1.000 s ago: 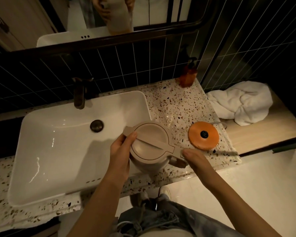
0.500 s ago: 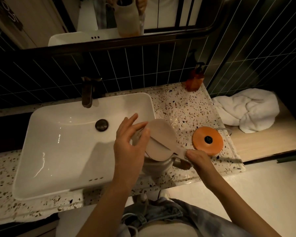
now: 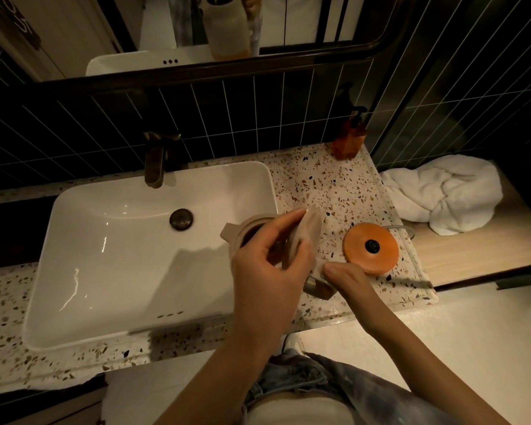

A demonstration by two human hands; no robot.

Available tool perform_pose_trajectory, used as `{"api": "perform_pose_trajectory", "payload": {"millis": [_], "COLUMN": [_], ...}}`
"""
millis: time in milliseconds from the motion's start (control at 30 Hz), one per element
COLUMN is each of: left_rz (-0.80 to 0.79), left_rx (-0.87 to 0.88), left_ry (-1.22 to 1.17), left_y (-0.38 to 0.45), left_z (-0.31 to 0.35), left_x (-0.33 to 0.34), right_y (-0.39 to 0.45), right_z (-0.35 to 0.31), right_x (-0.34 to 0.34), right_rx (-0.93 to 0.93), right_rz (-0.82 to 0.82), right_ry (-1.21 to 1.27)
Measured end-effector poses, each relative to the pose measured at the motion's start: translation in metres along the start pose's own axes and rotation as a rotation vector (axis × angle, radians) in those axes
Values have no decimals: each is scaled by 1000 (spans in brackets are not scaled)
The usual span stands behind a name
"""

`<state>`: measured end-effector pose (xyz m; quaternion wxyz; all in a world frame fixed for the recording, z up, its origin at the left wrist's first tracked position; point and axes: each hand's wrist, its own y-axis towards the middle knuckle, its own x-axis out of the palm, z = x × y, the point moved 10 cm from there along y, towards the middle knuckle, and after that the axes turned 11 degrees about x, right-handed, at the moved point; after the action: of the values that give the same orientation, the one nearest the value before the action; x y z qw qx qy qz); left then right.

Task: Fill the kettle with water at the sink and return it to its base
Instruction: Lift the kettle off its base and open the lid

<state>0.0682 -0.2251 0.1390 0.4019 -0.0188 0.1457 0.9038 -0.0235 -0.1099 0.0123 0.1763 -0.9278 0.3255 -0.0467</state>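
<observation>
A beige kettle (image 3: 232,236) hangs at the right rim of the white sink (image 3: 111,271), its spout pointing left over the basin. Its hinged lid (image 3: 307,231) stands nearly upright, showing the dark inside. My left hand (image 3: 267,271) pinches the lid's edge and covers most of the kettle body. My right hand (image 3: 347,277) grips the kettle's handle, which it mostly hides. The round orange base (image 3: 370,248) lies bare on the speckled counter (image 3: 328,191), just right of the kettle.
A dark tap (image 3: 155,162) stands behind the sink, with the drain plug (image 3: 181,219) below it. An amber soap pump bottle (image 3: 348,138) sits at the counter's back corner. A crumpled white towel (image 3: 448,191) lies on the wooden shelf to the right. Above hangs a mirror.
My left hand has swung the lid from flat and closed up to nearly vertical, opening the kettle. My right hand has stayed on the handle.
</observation>
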Motion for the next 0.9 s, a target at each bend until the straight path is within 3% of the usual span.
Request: {"api": "perform_pose_trajectory", "payload": {"millis": [133, 300, 433, 500, 667, 900], "left_rz": [-32, -128, -40, 18, 113, 253], "left_rx": [23, -108, -105, -158, -543, -599], "left_ry": [-43, -279, 162, 233, -117, -331], "left_y": [1, 9, 18, 19, -1, -12], "left_z": [10, -8, -44, -66, -131, -150], "left_x": [8, 6, -30, -43, -39, -40], "right_y": [0, 0, -1, -2, -4, 5], "right_z": [3, 8, 7, 6, 0, 0], "right_x": [-4, -8, -10, -12, -13, -6], "right_rx": [11, -2, 2, 4, 0, 33], "right_rz": [11, 12, -6, -19, -45, -63], "right_ry": [9, -11, -13, -7, -3, 20]}}
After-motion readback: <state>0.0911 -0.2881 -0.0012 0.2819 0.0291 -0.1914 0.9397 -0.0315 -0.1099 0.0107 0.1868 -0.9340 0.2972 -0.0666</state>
